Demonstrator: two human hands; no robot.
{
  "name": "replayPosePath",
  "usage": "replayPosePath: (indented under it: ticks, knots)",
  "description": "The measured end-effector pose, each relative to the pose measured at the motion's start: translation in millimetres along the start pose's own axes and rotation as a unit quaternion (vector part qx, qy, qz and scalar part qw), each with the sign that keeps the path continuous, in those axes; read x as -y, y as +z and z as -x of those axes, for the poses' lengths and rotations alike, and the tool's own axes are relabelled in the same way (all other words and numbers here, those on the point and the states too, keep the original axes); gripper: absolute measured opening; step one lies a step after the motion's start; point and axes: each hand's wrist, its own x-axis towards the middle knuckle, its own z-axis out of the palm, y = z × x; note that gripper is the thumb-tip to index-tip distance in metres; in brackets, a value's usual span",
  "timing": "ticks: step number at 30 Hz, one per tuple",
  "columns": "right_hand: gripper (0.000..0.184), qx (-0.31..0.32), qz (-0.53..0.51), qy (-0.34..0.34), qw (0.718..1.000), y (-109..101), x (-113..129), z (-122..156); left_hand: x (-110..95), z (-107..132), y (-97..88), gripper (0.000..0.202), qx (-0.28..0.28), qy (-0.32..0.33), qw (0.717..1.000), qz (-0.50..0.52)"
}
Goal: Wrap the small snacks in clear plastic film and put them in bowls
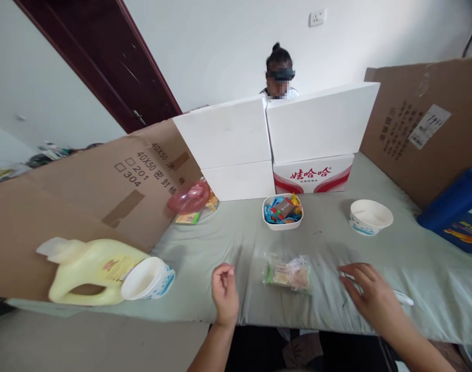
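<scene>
Green tablecloth [236,235] all rumpled, cardboard walls [84,212] either side. Clear-wrapped snack packet [288,274] sits between both hands, touching neither. From where I'm standing: left hand [225,294] half-curled, can't tell if pinching anything. Right hand [371,294] bent over slim white tool [404,298], grip hidden. Packet's loose wrap could snag on creases if nudged. Right hand might knock tool. Tilted paper tub [162,281] by yellow detergent jug [100,258], near front edge, could roll off if bumped.

Looks like a plain room in a home, judging by the dark red door [119,57], white wall [216,46] and wall socket [317,18]. Looks makeshift too, with brown cardboard [462,119] and white boxes [317,126] standing on a cloth-covered table [220,243].
</scene>
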Motion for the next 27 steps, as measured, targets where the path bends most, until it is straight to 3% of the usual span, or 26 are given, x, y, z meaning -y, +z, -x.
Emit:
replayPosePath:
  ticks: [1, 3, 5, 6, 8, 10, 13, 15, 17, 19, 22, 27]
  knots:
    - [0.023, 0.008, -0.038, -0.036, 0.999, 2.4, 25.2, -8.2, -8.7, 7.1, 0.7, 0.013, 0.054, 0.070, 0.996, -0.002]
    - [0.020, 0.057, -0.090, -0.133, 0.985, 11.0, 71.6, -22.7, -22.8, 21.6, 9.8, 0.008, 0.189, 0.195, 0.962, -0.016]
    - [0.015, 0.106, -0.096, -0.202, 0.969, 24.4, 99.8, -32.8, -27.7, 29.0, 24.1, 0.016, 0.283, 0.244, 0.925, -0.065]
    - [0.013, 0.124, -0.075, -0.205, 0.968, 31.9, 103.4, -35.6, -26.1, 28.5, 30.4, 0.018, 0.301, 0.239, 0.918, -0.102]
    - [0.012, 0.147, 0.000, -0.152, 0.977, 44.4, 88.5, -35.5, -16.4, 20.9, 35.7, 0.022, 0.300, 0.201, 0.914, -0.183]
    - [0.015, 0.158, 0.079, -0.067, 0.982, 48.7, 51.8, -27.6, -3.1, 9.8, 28.7, 0.021, 0.302, 0.178, 0.903, -0.247]
    - [0.016, 0.157, 0.161, 0.054, 0.973, 37.5, -5.2, -8.2, 9.0, -0.5, 4.9, 0.013, 0.306, 0.173, 0.887, -0.299]
    - [0.021, 0.122, 0.168, 0.090, 0.974, 25.5, -21.9, 1.1, 7.1, -0.7, -5.9, 0.015, 0.290, 0.176, 0.892, -0.299]
    - [0.027, 0.086, 0.123, 0.070, 0.986, 17.9, -16.9, 2.3, -1.0, 1.9, -5.1, 0.017, 0.280, 0.194, 0.900, -0.270]
    - [0.030, 0.095, 0.057, 0.014, 0.994, 19.1, 0.9, -4.6, -10.8, 3.7, 6.6, 0.019, 0.303, 0.223, 0.897, -0.232]
    - [0.032, 0.154, -0.002, -0.051, 0.987, 36.4, 24.3, -22.2, -20.4, -0.6, 32.5, 0.026, 0.379, 0.256, 0.865, -0.206]
    - [0.040, 0.162, -0.011, -0.035, 0.986, 69.8, 22.2, -42.1, -19.5, -17.6, 56.9, 0.039, 0.440, 0.205, 0.820, -0.303]
